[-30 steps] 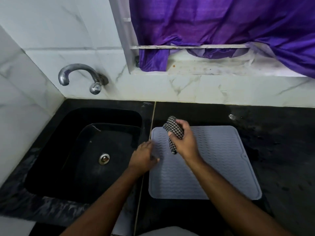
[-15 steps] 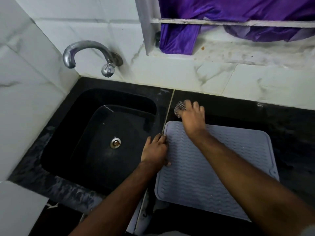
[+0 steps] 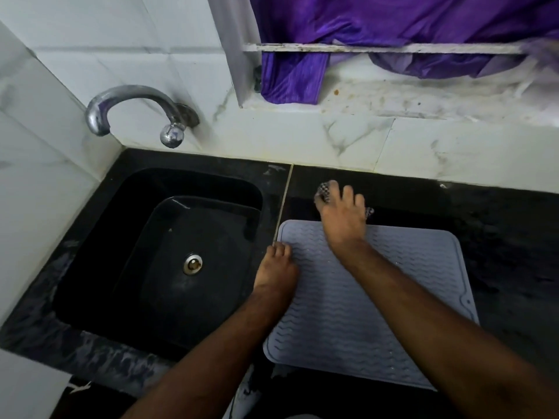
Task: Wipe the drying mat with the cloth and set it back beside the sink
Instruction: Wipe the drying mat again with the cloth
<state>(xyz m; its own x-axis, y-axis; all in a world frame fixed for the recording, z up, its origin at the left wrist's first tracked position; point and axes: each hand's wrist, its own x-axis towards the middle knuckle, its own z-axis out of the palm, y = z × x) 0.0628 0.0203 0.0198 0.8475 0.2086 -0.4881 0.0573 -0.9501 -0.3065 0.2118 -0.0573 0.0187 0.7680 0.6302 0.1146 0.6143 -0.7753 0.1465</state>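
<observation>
The black counter [image 3: 499,237] ran under both my arms, with the black sink [image 3: 169,261] sunk into it just to the left of my left hand [image 3: 276,272]. The grey drying mat [image 3: 363,313] lay flat on the counter just beside the sink, under both my forearms, its ribbed face up and its left edge close to the seam in the stone. My right arm reached forward across the mat, and my right hand [image 3: 343,213] lay palm down past the mat's far edge, fingers [image 3: 348,192] spread and bent over the checked cloth [image 3: 323,189], pressing it onto the counter; only bits of the cloth showed past my fingertips and at the right of my knuckles. My left arm came in from below, and my left hand rested at the mat's left edge near its far corner, fingers curled down onto the rim; whether they pinched the edge or only pressed on it I could not tell. Beyond the sink, the metal tap [image 3: 133,107] stuck out from the tiled wall, far left of my right hand. I could read no brand or writing anywhere.
</observation>
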